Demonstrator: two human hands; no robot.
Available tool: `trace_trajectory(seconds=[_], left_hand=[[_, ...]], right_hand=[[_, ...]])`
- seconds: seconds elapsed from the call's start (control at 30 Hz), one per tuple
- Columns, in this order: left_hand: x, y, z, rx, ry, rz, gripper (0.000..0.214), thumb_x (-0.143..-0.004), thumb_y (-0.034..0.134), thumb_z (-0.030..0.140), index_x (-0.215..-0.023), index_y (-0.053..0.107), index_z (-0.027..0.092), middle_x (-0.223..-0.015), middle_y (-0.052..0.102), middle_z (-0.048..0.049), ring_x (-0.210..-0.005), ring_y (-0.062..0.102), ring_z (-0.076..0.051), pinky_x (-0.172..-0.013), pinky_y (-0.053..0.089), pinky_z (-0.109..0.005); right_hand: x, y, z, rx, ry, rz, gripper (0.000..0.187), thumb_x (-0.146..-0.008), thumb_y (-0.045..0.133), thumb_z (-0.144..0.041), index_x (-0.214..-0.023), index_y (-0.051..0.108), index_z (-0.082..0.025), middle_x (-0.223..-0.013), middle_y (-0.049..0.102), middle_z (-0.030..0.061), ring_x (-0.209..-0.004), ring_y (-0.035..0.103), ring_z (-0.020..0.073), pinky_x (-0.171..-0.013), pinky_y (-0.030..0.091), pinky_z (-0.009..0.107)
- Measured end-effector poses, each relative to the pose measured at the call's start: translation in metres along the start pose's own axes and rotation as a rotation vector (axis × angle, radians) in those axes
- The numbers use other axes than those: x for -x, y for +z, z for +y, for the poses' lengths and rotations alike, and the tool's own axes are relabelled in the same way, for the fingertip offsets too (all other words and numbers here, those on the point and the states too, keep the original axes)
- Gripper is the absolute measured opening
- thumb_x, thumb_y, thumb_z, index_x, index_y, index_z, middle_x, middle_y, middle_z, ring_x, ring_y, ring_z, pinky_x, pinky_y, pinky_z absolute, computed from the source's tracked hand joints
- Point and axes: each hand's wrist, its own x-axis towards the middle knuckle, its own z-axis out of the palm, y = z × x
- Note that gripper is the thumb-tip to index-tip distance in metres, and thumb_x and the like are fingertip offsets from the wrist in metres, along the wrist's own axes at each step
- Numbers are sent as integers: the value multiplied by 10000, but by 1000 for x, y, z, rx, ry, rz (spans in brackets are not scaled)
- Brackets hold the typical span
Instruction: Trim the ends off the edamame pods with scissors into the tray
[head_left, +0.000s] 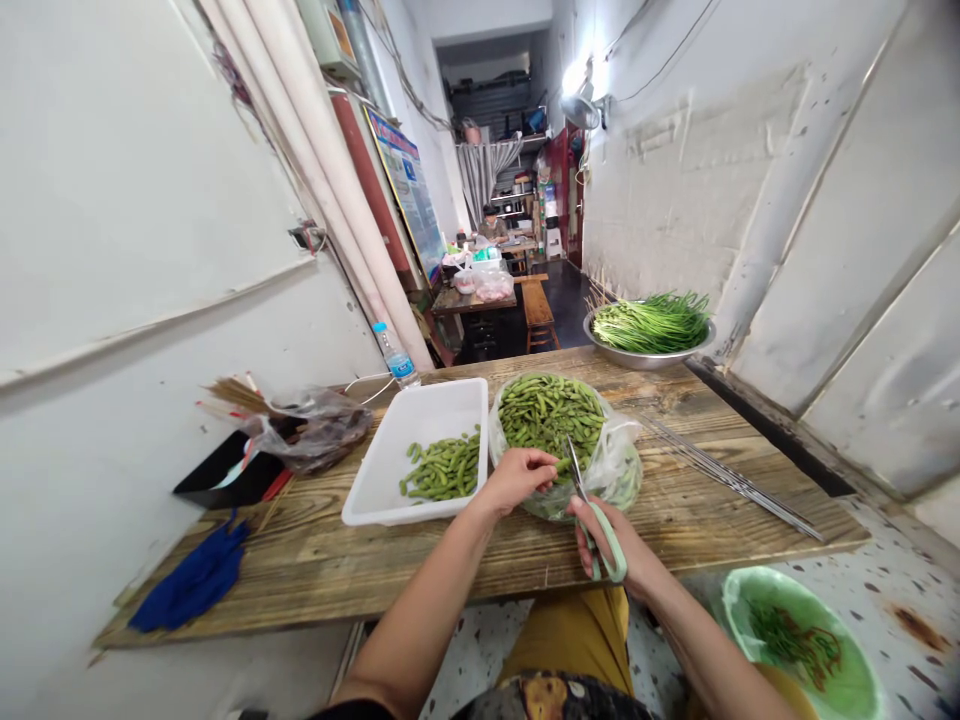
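My left hand [517, 478] pinches a green edamame pod [561, 465] at the near edge of a clear plastic bag [619, 470] heaped with pods. My right hand [615, 545] grips scissors [592, 510] with pale green handles; the blades point up at the pod in my left fingers. Left of the bag lies a white rectangular tray [420, 425] with a small pile of pods [444, 468] in its near part. Everything rests on a wooden plank table [465, 560].
A metal bowl of long green stalks [651, 325] stands at the far right of the table, metal skewers [731, 478] lie to the right. A water bottle [396, 357], a bag of sticks [300, 425] and a blue cloth [195, 580] are on the left. A green-lined bin [799, 640] with scraps sits on the floor right. A person sits far down the corridor.
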Motion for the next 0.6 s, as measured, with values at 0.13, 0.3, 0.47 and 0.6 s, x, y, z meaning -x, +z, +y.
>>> trace_trajectory(seconds=[0.13, 0.3, 0.47, 0.6], left_hand=[[1, -1, 0, 133, -80, -37, 220, -632, 734, 204, -797, 623, 110, -610, 642, -7, -523, 567, -93, -541, 435, -206], [-1, 0, 0, 553, -110, 66, 297, -620, 785, 190, -728, 514, 132, -719, 671, -40, -726, 675, -157, -680, 517, -255], [-1, 5, -5, 600, -107, 149, 318, -595, 810, 189, -690, 514, 123, -627, 633, -3, -613, 636, -99, -541, 458, -167], [1, 9, -5, 593, -115, 152, 346, -549, 834, 201, -648, 512, 119, -602, 631, -1, -570, 604, -78, -521, 439, -157]], right_hand=[[0, 1, -2, 22, 17, 38, 468, -697, 620, -626, -802, 476, -194, -475, 438, -91, -304, 374, 58, -272, 344, 176], [1, 2, -3, -49, 5, -34, 538, -698, 554, -709, -846, 455, -201, -547, 489, -72, -396, 457, 72, -364, 402, 190], [5, 5, -5, -33, -13, -89, 540, -692, 552, -717, -821, 431, -207, -557, 475, -75, -411, 452, 74, -393, 395, 198], [6, 6, -7, -6, -23, -88, 524, -705, 545, -707, -806, 427, -206, -550, 472, -74, -397, 447, 74, -379, 389, 196]])
